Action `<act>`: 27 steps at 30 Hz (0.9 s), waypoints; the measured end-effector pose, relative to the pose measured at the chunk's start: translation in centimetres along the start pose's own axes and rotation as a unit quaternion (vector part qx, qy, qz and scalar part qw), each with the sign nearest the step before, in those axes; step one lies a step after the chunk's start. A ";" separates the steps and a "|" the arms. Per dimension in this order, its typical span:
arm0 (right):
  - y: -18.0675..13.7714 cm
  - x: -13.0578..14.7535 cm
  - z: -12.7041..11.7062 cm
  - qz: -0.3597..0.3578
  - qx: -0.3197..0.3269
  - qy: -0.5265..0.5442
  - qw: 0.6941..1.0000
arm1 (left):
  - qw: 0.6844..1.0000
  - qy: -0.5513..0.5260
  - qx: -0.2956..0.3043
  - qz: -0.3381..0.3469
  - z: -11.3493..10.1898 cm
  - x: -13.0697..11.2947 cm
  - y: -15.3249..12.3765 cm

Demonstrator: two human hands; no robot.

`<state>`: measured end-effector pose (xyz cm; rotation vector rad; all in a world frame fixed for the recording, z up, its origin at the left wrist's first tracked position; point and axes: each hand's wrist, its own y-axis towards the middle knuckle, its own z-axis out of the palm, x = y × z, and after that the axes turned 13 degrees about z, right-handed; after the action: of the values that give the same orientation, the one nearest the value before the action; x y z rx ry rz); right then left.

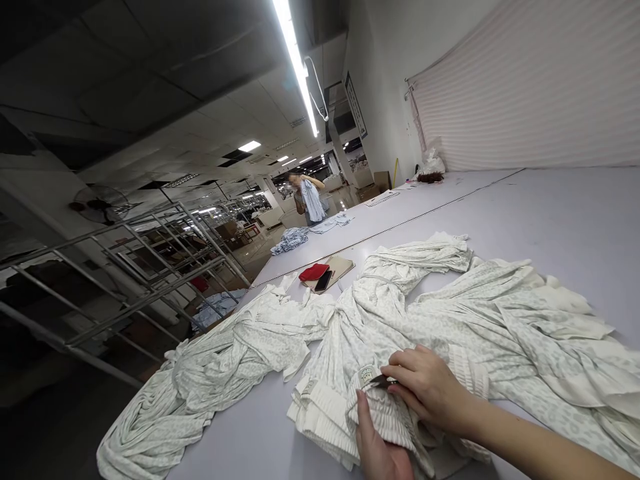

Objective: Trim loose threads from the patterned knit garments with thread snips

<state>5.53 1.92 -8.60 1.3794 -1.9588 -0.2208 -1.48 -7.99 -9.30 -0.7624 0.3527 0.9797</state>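
Note:
My right hand (433,387) is closed around small dark thread snips (382,382). Their tip touches the edge of a small printed label (367,375) on a white ribbed waistband (385,413). From below, my left hand (379,448) grips that waistband, its thumb pointing up along the near side; its other fingers are mostly hidden. The waistband belongs to a pale garment with a grey-green spotted print (370,327). Just left of it lies another folded ribbed band (320,417) with a similar label.
Heaps of the same spotted fabric spread left (220,360) and right (530,333) across the pale table (565,220). Behind them sit a red pouch (314,272) and a phone (323,280). A metal rack (145,287) stands left. Farther off, a person (306,197) holds blue cloth.

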 end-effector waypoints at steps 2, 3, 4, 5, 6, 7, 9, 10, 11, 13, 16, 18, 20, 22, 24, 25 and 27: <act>0.2 0.0 -0.1 0.000 0.019 0.006 1.000 | 1.000 0.004 0.009 0.016 -0.2 0.2 0.1; 0.3 0.0 -0.1 0.003 0.024 0.011 1.000 | 1.000 0.007 0.009 0.025 -0.2 0.3 0.1; 0.4 -0.1 0.0 0.009 0.027 0.016 0.999 | 0.999 0.010 0.008 0.034 -0.2 0.4 0.0; 0.4 -0.2 0.1 0.019 0.026 0.022 0.999 | 0.999 0.014 0.006 0.041 -0.2 0.5 0.0; 0.4 -0.3 0.2 0.031 0.023 0.029 0.999 | 0.999 0.020 0.004 0.047 -0.2 0.5 -0.1; 0.4 -0.4 0.3 0.045 0.023 0.036 0.998 | 0.998 0.026 0.001 0.053 -0.2 0.6 -0.1; 0.1 -0.5 0.5 0.068 0.029 0.045 0.996 | 0.997 0.038 -0.004 0.068 -0.5 0.8 0.1; 0.0 -0.6 0.5 0.076 0.034 0.048 0.995 | 0.996 0.043 -0.002 0.075 -0.8 1.0 0.3; -0.1 -0.6 0.6 0.083 0.037 0.051 0.995 | 0.995 0.048 -0.001 0.086 -1.2 1.2 0.5; -0.1 -0.5 0.5 0.100 0.043 0.058 0.992 | 0.991 0.062 0.008 0.116 -2.0 1.5 1.2; 0.1 -0.4 0.1 0.116 0.056 0.062 0.990 | 0.981 0.102 0.011 0.166 -3.3 1.9 2.2; 0.5 -0.3 -0.2 0.111 0.069 0.056 0.990 | 0.974 0.129 0.004 0.185 -3.9 1.9 2.7; 0.9 -0.3 -0.4 0.103 0.086 0.057 0.989 | 0.968 0.160 -0.001 0.192 -4.3 1.9 3.2; 1.2 -0.4 -0.6 0.102 0.104 0.070 0.987 | 0.961 0.193 0.005 0.200 -4.6 1.8 3.5; 1.5 -0.4 -0.7 0.114 0.116 0.093 0.982 | 0.952 0.220 0.017 0.212 -4.8 1.7 3.7; 1.6 -0.4 -0.7 0.125 0.122 0.109 0.979 | 0.947 0.229 0.024 0.225 -4.9 1.8 3.8; 1.9 -0.3 -0.9 0.147 0.132 0.141 0.970 | 0.934 0.250 0.032 0.253 -4.9 1.9 3.7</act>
<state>4.67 3.18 -7.11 1.1824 -1.9666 0.3691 -3.32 -9.10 -15.30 -0.8779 1.0603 1.2380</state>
